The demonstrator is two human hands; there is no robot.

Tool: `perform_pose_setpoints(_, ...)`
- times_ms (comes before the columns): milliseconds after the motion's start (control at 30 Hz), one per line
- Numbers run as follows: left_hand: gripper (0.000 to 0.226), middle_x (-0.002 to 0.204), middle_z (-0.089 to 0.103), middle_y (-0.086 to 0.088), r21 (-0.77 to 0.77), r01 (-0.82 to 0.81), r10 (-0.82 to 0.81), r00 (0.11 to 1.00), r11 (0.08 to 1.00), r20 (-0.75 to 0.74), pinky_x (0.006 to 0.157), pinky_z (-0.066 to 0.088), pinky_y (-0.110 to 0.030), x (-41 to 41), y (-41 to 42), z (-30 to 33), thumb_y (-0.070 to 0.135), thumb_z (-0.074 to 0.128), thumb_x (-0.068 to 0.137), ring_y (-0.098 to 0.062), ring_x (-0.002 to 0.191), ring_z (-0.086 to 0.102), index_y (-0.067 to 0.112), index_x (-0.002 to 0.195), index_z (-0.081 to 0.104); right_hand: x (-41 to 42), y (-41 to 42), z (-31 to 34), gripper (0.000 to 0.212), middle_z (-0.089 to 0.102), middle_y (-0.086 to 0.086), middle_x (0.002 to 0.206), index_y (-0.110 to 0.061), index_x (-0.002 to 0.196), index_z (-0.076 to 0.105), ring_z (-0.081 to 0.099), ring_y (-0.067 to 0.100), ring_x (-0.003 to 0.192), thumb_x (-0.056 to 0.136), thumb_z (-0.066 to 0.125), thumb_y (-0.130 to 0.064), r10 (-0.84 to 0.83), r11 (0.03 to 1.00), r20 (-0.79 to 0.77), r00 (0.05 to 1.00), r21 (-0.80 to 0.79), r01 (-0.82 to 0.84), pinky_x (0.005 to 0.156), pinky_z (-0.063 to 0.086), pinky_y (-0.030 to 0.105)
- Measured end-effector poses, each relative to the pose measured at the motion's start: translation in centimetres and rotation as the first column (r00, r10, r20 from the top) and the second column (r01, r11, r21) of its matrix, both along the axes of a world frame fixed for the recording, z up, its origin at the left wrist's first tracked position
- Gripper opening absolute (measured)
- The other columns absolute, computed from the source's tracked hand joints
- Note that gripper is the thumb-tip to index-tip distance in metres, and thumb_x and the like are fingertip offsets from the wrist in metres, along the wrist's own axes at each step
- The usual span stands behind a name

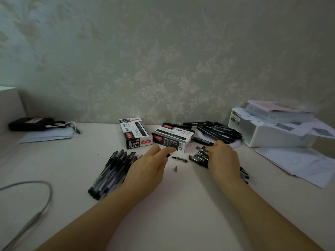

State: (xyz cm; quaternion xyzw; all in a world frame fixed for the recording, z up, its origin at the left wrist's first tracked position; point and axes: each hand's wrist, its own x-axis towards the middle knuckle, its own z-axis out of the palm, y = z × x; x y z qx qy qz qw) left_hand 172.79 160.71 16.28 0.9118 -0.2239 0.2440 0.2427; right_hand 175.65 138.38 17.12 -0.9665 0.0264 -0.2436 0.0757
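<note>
the wallpaper [163, 51] is showing a cream leaf-and-scroll pattern on pale grey-green. the gel pens [110, 171] are showing black caps over clear barrels; the pen piece [168, 155] and the markers [219, 132] are looking all black. the left box [135, 133] and the right box [172, 137] are carrying black, white and red print.

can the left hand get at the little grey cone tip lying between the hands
Probably yes: the cone tip lies on the table close beside the left hand, nothing between them. A small dark piece at its fingertips may already occupy them.
</note>
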Motion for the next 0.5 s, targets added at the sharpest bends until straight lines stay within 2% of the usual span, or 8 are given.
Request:
perform_pose_setpoints(133, 0.036, 0.106, 0.05, 0.013, 0.022, -0.049, 0.049, 0.999, 0.999, 0.006, 0.063, 0.053, -0.036, 0.2, 0.1, -0.1, 0.028, 0.038, 0.101, -0.009, 0.078, 0.054, 0.038, 0.135, 0.042, 0.0, -0.1, -0.1, 0.024, 0.057, 0.004, 0.107, -0.016, 0.093, 0.068, 0.056, 0.024, 0.095, 0.094, 0.049, -0.003, -0.089, 0.996, -0.011, 0.996, -0.031, 0.089, 0.077, 0.039, 0.033)
perform_pose_setpoints(233, 0.036, 0.115, 0.052, 0.012, 0.026, -0.087, 0.087, 0.996, 0.996, -0.005, 0.067, 0.054, -0.036, 0.2, 0.2, -0.1, 0.03, 0.037, 0.101, -0.01, 0.086, 0.057, 0.036, 0.136, 0.041, 0.1, -0.3, -0.3, 0.021, 0.057, 0.002, 0.107, -0.019, 0.096, 0.068, 0.056, 0.023, 0.095, 0.095, 0.05, -0.007, -0.092, 0.995, -0.028, 0.995, -0.043, 0.091, 0.074, 0.036, 0.032)
perform_pose_setpoints(300, 0.034, 0.12, 0.053, 0.01, 0.035, -0.167, 0.168, 0.986, 0.985, -0.019, 0.069, 0.055, -0.035, 0.4, 0.4, 0.0, 0.033, 0.038, 0.101, -0.012, 0.092, 0.059, 0.032, 0.135, 0.043, 0.2, -0.3, -0.2, 0.019, 0.058, 0.003, 0.105, -0.017, 0.095, 0.068, 0.056, 0.024, 0.094, 0.094, 0.052, -0.007, -0.063, 0.998, -0.005, 0.998, -0.01, 0.063, 0.073, 0.035, 0.032)
perform_pose_setpoints(400, 0.031, 0.119, 0.052, 0.008, 0.108, -0.369, 0.376, 0.925, 0.923, -0.053, 0.063, 0.05, -0.027, 0.7, 0.8, 0.3, 0.042, 0.046, 0.096, -0.012, 0.093, 0.06, 0.026, 0.122, 0.05, 0.1, 0.2, 0.0, 0.019, 0.062, 0.006, 0.102, -0.014, 0.103, 0.072, 0.057, 0.026, 0.092, 0.095, 0.055, -0.01, 0.084, 0.991, 0.125, 0.989, 0.091, -0.096, 0.073, 0.044, 0.037)
perform_pose_setpoints(500, 0.034, 0.11, 0.051, 0.006, 0.196, -0.456, 0.479, 0.873, 0.868, -0.095, 0.058, 0.041, -0.025, 0.7, 1.1, 0.5, 0.049, 0.051, 0.091, -0.012, 0.088, 0.059, 0.022, 0.111, 0.052, -0.6, 1.9, 0.1, 0.019, 0.068, 0.003, 0.097, -0.014, 0.105, 0.075, 0.059, 0.023, 0.087, 0.091, 0.062, -0.012, 0.272, 0.947, 0.231, 0.934, 0.111, -0.303, 0.074, 0.05, 0.038)
